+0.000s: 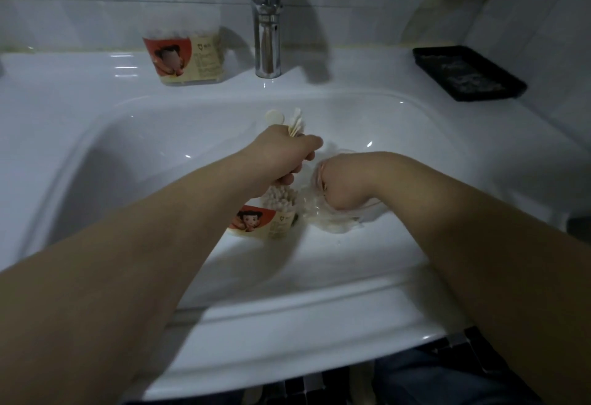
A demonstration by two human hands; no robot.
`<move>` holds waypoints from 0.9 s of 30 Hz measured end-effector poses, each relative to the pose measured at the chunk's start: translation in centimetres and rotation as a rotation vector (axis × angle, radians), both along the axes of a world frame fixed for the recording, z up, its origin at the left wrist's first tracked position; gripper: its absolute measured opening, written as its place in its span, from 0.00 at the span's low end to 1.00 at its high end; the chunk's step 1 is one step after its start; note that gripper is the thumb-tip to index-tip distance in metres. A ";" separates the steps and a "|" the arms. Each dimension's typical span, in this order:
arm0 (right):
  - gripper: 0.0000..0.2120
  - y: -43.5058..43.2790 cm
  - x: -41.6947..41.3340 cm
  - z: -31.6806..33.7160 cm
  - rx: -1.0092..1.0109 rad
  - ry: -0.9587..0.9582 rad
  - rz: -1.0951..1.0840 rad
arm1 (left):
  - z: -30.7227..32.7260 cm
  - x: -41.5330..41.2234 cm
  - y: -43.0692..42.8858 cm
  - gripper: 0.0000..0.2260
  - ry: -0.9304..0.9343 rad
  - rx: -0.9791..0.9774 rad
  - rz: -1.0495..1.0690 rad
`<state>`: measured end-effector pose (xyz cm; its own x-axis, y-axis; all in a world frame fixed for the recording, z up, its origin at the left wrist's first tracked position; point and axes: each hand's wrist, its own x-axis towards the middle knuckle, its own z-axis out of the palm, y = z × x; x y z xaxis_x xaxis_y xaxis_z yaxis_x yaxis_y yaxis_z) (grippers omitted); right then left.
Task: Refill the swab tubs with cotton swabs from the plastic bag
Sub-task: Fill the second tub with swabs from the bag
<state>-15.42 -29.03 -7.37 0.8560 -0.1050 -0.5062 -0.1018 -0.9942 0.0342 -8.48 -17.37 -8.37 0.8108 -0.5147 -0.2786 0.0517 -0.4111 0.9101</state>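
In the white sink basin [399, 135], near the front wall: an open swab tub [268, 217] with a red-and-cream label, standing upright and already packed with swabs, tips up.

Left hand [286, 156]: directly above that tub, fist closed around a bundle of cotton swabs [295, 124]. The cotton tips stick out past the far side of the fist and more stems show below it, close to the tub's mouth. Whether the bundle touches the swabs in the tub cannot be told.

Right hand [340, 185]: wrist bent down, hand pushed into the clear plastic bag [332, 222], which lies in the basin just right of the tub. The fingers are hidden by the film, so the grip cannot be told. Pale swabs are visible at the bag's bottom.

A small cream disc [274, 116] is just beyond the left hand; its identity is unclear.

On the sink's back ledge: a second swab tub [184, 59] with the same label, left of the chrome faucet [267, 39]. A black tray [468, 73] sits at far right, well apart from both.
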 end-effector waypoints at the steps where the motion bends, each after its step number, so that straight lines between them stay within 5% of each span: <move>1: 0.13 -0.2 0.0 0.0 -0.001 -0.011 0.000 | -0.1 0.0 0.0 0.11 -0.011 0.016 -0.020; 13: 0.14 -1.4 -0.2 0.8 0.067 -0.071 0.020 | 0.3 0.0 -0.1 0.14 -0.182 0.124 -0.137; 23: 0.10 -1.9 -0.3 1.5 0.110 -0.282 -0.055 | 0.7 0.1 0.3 0.15 -0.116 0.055 -0.220; 27: 0.14 -2.0 -0.1 1.2 0.093 -0.242 0.007 | 0.0 0.1 0.1 0.13 -0.312 0.197 -0.185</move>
